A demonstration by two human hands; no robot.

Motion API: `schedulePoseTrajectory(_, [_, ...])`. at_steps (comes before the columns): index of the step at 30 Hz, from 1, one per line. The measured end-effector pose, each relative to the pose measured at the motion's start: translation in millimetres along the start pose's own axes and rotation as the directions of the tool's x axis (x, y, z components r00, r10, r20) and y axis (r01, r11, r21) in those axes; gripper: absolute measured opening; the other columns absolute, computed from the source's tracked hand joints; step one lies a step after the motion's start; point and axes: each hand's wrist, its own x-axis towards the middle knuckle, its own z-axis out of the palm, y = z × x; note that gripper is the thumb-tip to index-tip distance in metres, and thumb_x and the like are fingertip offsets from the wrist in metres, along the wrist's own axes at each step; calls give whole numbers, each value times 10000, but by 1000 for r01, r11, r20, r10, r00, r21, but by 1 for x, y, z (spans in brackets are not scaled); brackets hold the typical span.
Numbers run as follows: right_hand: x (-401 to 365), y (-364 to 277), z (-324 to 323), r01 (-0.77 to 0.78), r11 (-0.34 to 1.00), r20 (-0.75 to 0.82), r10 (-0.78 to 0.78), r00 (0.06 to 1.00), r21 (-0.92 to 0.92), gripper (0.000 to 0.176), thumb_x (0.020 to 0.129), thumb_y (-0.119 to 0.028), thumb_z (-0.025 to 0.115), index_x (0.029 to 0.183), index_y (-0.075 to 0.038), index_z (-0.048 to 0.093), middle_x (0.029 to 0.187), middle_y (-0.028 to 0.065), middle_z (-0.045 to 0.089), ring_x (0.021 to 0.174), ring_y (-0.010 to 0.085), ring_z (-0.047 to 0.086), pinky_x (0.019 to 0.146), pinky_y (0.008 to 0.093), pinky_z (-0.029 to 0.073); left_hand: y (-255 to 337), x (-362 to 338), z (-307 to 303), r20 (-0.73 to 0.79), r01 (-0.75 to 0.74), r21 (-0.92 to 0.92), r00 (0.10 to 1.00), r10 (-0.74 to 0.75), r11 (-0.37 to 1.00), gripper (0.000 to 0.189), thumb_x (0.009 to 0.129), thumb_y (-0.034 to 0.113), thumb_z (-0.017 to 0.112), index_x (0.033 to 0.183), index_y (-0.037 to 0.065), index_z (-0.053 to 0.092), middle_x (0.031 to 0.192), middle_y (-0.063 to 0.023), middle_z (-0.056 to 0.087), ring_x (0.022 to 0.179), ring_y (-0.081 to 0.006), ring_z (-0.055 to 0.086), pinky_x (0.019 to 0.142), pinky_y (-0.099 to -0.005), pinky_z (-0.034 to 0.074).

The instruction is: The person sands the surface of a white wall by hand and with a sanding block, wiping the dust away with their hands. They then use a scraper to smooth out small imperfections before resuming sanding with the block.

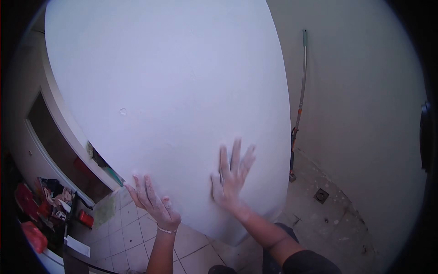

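A tall white wall panel (182,82) with a smooth surface and a small round mark on its left side fills the middle of the view. My right hand (232,176) lies against its lower part, palm to the surface, fingers spread and dusted white. Lower down on the left, my left hand (157,205) is at the panel's lower left edge, fingers stretched out and coated in white powder. A thin bracelet (166,230) circles the left wrist. Neither hand has anything in its fingers.
A long pole (303,82) leans in the corner at right, above a floor drain (321,196). Tiled floor (132,235) runs below. At left are a doorway (57,141), a red container (85,218) and a cluttered pile (52,196).
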Motion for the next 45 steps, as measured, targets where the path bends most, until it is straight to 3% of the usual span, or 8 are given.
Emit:
schedulePoseTrajectory(8, [183, -30, -26, 209, 970, -175, -228, 958, -124, 659, 924, -389, 460, 1550, -248, 309, 1647, 60, 147, 1478, 490, 2, 1157, 645, 21, -7, -1, 4, -18, -18, -29, 1000, 17, 999, 578, 1012, 316, 268, 1440, -54, 383, 1527, -227, 333, 1465, -432, 145, 1171, -577, 106])
schedulePoseTrajectory(18, [-152, 144, 26, 373, 925, 278, -340, 898, -72, 450, 859, -507, 589, 1295, -402, 624, 1542, 140, 379, 1419, 560, 199, 1123, 707, 86, -10, -7, 11, -94, -10, -85, 996, 2, 996, 555, 990, 260, 276, 1373, -107, 437, 1457, -239, 391, 1429, -407, 240, 1172, -609, 139])
schedulePoseTrajectory(21, [-123, 151, 25, 568, 810, 195, -539, 820, -150, 388, 890, -479, 558, 1269, -440, 633, 1531, 86, 413, 1419, 530, 241, 1141, 683, 68, -10, -7, 10, -87, -7, -45, 996, 3, 999, 552, 987, 259, 278, 1369, -104, 442, 1455, -234, 383, 1421, -407, 251, 1168, -613, 150])
schedulePoseTrajectory(31, [149, -13, -21, 436, 886, 1, -441, 898, -159, 575, 974, -609, 319, 1470, -349, 451, 1608, 87, 270, 1473, 467, 144, 1156, 630, 96, -11, -7, 8, -67, -29, -42, 997, 26, 999, 517, 999, 226, 277, 1358, -95, 466, 1449, -225, 396, 1404, -414, 272, 1159, -609, 179])
schedulePoseTrajectory(38, [26, 17, 11, 386, 910, -7, -392, 920, -153, 540, 936, -521, 459, 1452, -364, 468, 1600, 84, 294, 1458, 435, 241, 1147, 642, 128, -15, -13, 12, -147, 31, -110, 988, -47, 993, 483, 1017, 205, 294, 1333, -97, 498, 1438, -238, 450, 1368, -405, 350, 1134, -556, 249])
schedulePoseTrajectory(42, [-22, 75, 11, 929, 338, 325, -870, 370, -152, 495, 924, -373, 500, 1411, -457, 470, 1551, -7, 397, 1429, 370, 335, 1147, 633, 159, -16, -15, 11, -125, 22, -84, 992, -32, 996, 465, 1013, 166, 321, 1352, -106, 489, 1459, -222, 425, 1366, -413, 334, 1118, -536, 283])
schedulePoseTrajectory(44, [4, 114, -3, 919, 374, 332, -857, 395, -127, 515, 943, -290, 479, 1439, -424, 439, 1539, 11, 416, 1434, 348, 335, 1170, 582, 155, -16, -15, 12, -124, 20, -74, 992, -29, 997, 447, 1011, 141, 348, 1353, -104, 499, 1462, -193, 412, 1370, -422, 303, 1106, -520, 326])
schedulePoseTrajectory(45, [17, 128, -9, 790, 601, 244, -753, 611, -123, 525, 958, -243, 457, 1470, -350, 408, 1548, 51, 392, 1445, 342, 316, 1183, 551, 140, -17, -16, 13, -127, 21, -75, 991, -31, 997, 461, 1008, 154, 346, 1362, -108, 485, 1467, -208, 411, 1366, -411, 318, 1113, -520, 306])
